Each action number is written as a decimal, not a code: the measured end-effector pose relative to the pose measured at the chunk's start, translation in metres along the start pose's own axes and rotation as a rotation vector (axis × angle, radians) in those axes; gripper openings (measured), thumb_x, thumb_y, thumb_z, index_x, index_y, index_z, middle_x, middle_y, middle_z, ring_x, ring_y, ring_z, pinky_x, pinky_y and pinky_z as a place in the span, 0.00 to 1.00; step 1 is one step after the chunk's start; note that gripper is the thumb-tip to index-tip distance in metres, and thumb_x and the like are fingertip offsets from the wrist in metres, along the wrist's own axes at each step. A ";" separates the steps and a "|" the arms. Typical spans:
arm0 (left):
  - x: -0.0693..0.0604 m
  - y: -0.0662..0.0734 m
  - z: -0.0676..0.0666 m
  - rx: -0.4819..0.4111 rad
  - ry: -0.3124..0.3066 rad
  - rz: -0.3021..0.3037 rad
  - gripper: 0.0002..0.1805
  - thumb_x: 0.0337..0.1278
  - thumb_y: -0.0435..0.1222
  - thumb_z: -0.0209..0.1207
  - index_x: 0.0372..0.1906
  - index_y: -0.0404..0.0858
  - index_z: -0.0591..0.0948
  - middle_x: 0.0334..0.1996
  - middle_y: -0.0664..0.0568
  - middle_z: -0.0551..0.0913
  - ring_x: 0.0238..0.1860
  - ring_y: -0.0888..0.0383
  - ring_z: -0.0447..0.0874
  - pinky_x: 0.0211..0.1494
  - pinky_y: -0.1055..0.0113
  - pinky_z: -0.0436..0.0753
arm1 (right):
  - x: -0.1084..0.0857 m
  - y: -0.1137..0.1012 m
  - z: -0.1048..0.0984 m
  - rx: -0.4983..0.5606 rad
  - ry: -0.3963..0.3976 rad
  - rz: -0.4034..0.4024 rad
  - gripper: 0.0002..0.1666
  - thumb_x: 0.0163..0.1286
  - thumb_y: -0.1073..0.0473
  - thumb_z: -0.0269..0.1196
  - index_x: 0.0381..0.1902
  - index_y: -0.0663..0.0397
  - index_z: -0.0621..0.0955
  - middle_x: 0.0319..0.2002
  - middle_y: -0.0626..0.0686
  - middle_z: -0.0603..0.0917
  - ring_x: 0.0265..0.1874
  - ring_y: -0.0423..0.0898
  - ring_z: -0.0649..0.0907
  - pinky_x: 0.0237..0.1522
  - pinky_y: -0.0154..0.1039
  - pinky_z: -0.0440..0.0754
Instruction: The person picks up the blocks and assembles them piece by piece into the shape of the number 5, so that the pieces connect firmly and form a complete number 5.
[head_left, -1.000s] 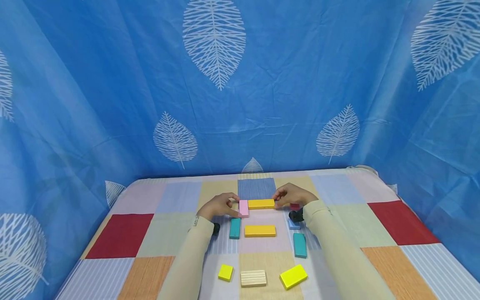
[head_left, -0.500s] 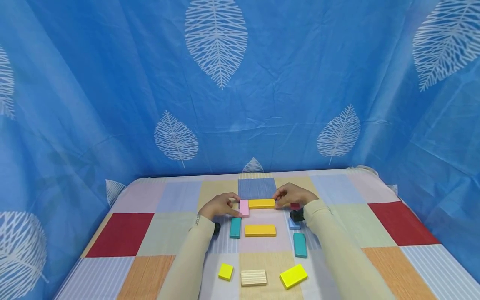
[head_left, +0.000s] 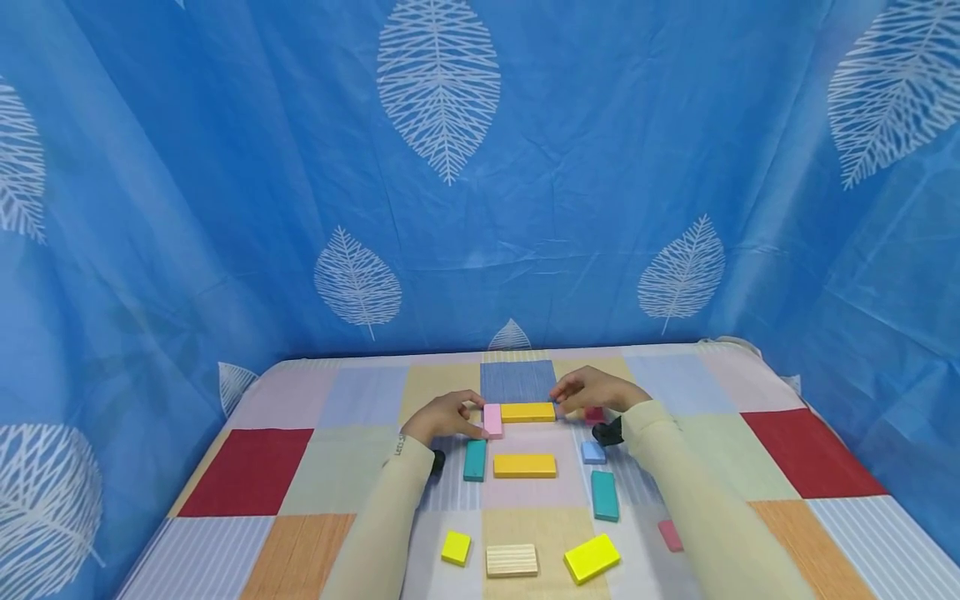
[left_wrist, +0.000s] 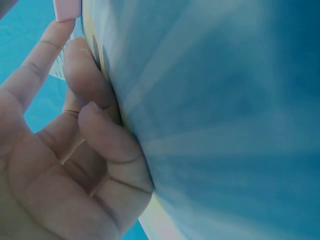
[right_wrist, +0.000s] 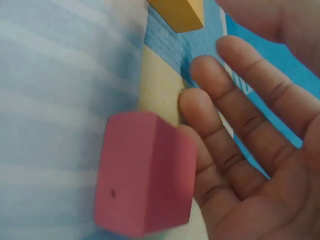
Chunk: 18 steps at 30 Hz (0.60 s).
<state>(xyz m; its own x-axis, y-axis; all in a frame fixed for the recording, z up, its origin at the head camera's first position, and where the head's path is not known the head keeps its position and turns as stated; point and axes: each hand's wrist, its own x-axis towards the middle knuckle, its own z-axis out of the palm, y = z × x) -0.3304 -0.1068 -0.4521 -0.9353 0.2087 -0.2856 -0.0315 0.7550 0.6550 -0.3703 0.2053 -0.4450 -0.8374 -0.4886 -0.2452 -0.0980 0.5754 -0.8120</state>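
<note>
At the back middle of the table in the head view, a pink block (head_left: 492, 422) lies against the left end of a long orange-yellow block (head_left: 527, 412). My left hand (head_left: 448, 417) holds the pink block between thumb and index finger; in the left wrist view a fingertip touches the end of the pink block (left_wrist: 67, 10), and the other fingers curl on the cloth. Just off the orange-yellow block's right end is my right hand (head_left: 596, 390), its fingers loose and holding nothing. A dark pink block (right_wrist: 145, 175) stands beside its little finger in the right wrist view.
A second orange-yellow block (head_left: 524, 466), teal blocks (head_left: 475, 461) and a small light blue block (head_left: 592, 452) lie nearer. Yellow blocks (head_left: 592, 558), a ridged wooden block (head_left: 512, 561) and a pinkish-red piece (head_left: 671, 536) are near the front. A blue curtain (head_left: 525, 208) hangs behind.
My right hand has let go of the orange-yellow block's end and moved slightly right. The left hand stays at the pink block. A pinkish-red piece now shows beside the right sleeve.
</note>
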 end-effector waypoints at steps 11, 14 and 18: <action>0.003 0.000 0.001 -0.011 -0.004 -0.018 0.29 0.56 0.41 0.82 0.63 0.48 0.85 0.43 0.48 0.78 0.49 0.49 0.75 0.51 0.57 0.78 | -0.018 0.017 -0.004 0.046 0.180 -0.082 0.21 0.77 0.62 0.69 0.62 0.69 0.84 0.58 0.64 0.87 0.56 0.56 0.84 0.65 0.54 0.83; 0.003 0.000 0.001 -0.011 -0.001 -0.025 0.30 0.56 0.41 0.82 0.63 0.48 0.84 0.43 0.48 0.78 0.50 0.48 0.75 0.52 0.57 0.79 | -0.023 0.025 -0.004 0.059 0.234 -0.062 0.21 0.77 0.62 0.69 0.63 0.67 0.84 0.61 0.64 0.86 0.59 0.59 0.83 0.68 0.58 0.79; 0.004 -0.001 0.002 -0.012 -0.001 -0.031 0.30 0.56 0.41 0.82 0.64 0.48 0.84 0.44 0.47 0.78 0.50 0.48 0.75 0.53 0.57 0.79 | -0.031 0.037 -0.005 0.094 0.283 -0.031 0.24 0.77 0.61 0.68 0.66 0.67 0.82 0.64 0.66 0.84 0.64 0.62 0.82 0.71 0.61 0.77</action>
<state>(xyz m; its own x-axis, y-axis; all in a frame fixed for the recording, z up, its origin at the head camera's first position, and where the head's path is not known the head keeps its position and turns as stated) -0.3333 -0.1057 -0.4551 -0.9333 0.1860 -0.3070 -0.0651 0.7535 0.6543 -0.3506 0.2456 -0.4646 -0.9527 -0.2950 -0.0732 -0.0862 0.4932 -0.8656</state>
